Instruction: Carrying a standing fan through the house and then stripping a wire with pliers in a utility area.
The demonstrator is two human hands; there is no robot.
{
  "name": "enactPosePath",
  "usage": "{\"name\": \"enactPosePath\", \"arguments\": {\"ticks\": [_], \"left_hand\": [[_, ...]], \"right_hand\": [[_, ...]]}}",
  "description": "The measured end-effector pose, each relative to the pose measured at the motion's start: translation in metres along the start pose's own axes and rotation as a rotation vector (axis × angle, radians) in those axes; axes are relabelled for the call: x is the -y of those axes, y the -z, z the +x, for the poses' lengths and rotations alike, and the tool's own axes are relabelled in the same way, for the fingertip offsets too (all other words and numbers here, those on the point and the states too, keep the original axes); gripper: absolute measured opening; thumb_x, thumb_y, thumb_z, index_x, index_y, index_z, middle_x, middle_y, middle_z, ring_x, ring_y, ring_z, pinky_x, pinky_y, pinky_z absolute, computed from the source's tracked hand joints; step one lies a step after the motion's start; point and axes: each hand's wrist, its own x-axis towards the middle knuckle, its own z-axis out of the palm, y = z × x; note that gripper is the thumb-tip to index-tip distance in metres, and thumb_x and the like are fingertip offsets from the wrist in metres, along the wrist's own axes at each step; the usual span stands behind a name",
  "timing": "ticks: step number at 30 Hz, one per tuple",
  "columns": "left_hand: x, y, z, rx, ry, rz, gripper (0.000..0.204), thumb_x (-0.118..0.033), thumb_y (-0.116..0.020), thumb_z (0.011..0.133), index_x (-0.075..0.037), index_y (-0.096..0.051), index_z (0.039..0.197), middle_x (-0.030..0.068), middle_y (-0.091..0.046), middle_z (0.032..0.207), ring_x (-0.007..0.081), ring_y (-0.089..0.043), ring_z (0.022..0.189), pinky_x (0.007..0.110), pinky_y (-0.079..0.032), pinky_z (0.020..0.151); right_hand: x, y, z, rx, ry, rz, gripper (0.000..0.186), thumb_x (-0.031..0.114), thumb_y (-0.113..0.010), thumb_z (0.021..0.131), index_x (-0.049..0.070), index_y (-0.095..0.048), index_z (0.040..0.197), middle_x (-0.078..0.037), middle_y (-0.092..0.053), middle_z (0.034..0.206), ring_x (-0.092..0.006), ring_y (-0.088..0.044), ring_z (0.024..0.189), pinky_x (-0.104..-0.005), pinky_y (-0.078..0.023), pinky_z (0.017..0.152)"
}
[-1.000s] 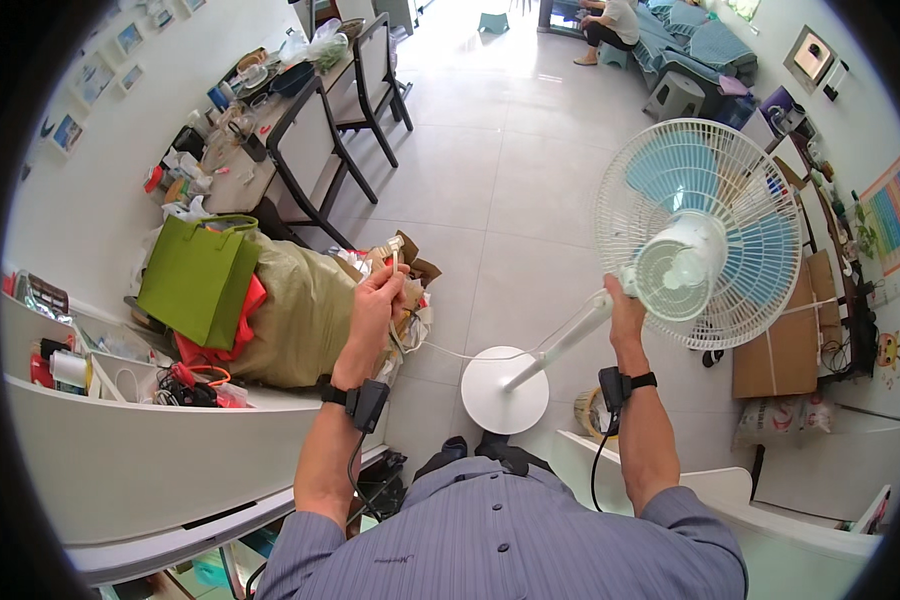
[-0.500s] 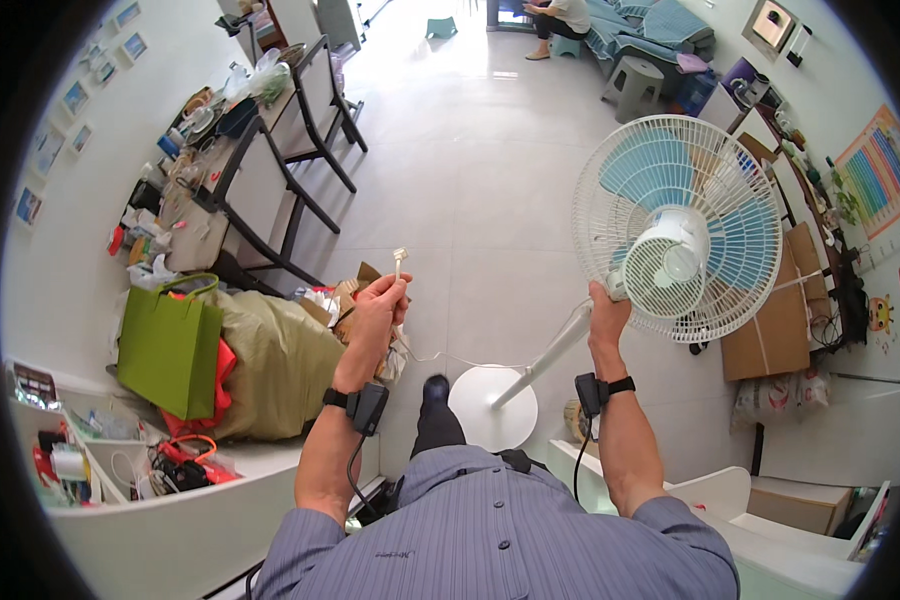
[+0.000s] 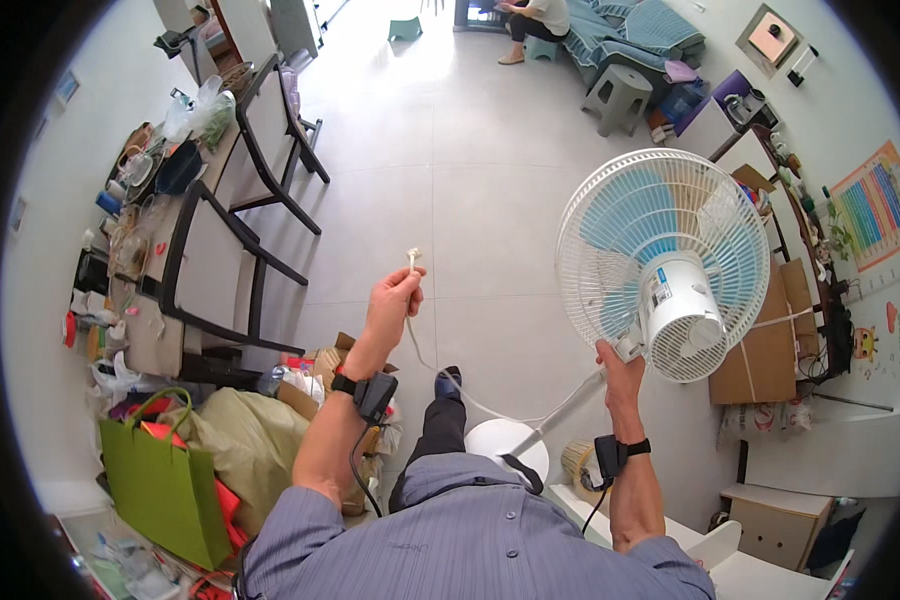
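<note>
My left hand (image 3: 398,295) is pinched on a white plug (image 3: 413,257), and its pale cord (image 3: 425,365) hangs down and runs across toward the fan's pole. My right hand (image 3: 618,368) grips the neck of a standing fan (image 3: 682,305) with a white cage, light blue blades and a white motor housing. The slanting pole (image 3: 556,413) goes down to a round white base (image 3: 492,440), partly hidden behind my body and leg.
Left: chairs (image 3: 220,260), a cluttered table (image 3: 145,340), bags (image 3: 155,490) and boxes. Right: cardboard (image 3: 750,370), a white cabinet (image 3: 775,510), a cluttered shelf. Ahead lie tiled floor (image 3: 470,180) and a grey stool (image 3: 620,100); a seated person (image 3: 535,25) is by a blue sofa (image 3: 625,25).
The chairs and bags have slid back past me as I move forward with the plug and fan in hand; one leg has stepped out. The fan head has dipped slightly lower in view.
</note>
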Motion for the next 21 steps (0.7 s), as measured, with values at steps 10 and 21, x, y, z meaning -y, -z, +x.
{"name": "enactPosePath", "arguments": {"ticks": [10,21], "left_hand": [[-0.092,0.116,0.141,-0.118,-0.077,-0.168,0.023,-0.019,-0.063,0.104,0.001,-0.068,0.115,0.0008,-0.061,0.07,0.0089,-0.054,0.058,0.024,-0.042,0.054],[-0.123,0.179,0.142,-0.348,-0.12,-0.052,0.023,-0.024,-0.065,0.103,-0.005,-0.07,0.114,0.0012,-0.068,0.077,0.0114,-0.065,0.071,0.028,-0.05,0.068]], "right_hand": [[0.085,-0.141,0.114,0.343,0.076,-0.182,0.018,0.008,-0.084,0.082,0.006,-0.068,0.09,0.002,-0.065,0.086,-0.0082,-0.06,0.077,-0.0245,-0.048,0.068],[0.132,-0.228,0.242,0.588,0.234,-0.136,0.022,0.002,-0.079,0.083,0.008,-0.065,0.098,-0.001,-0.067,0.095,-0.0113,-0.062,0.088,-0.0275,-0.05,0.077]]}}
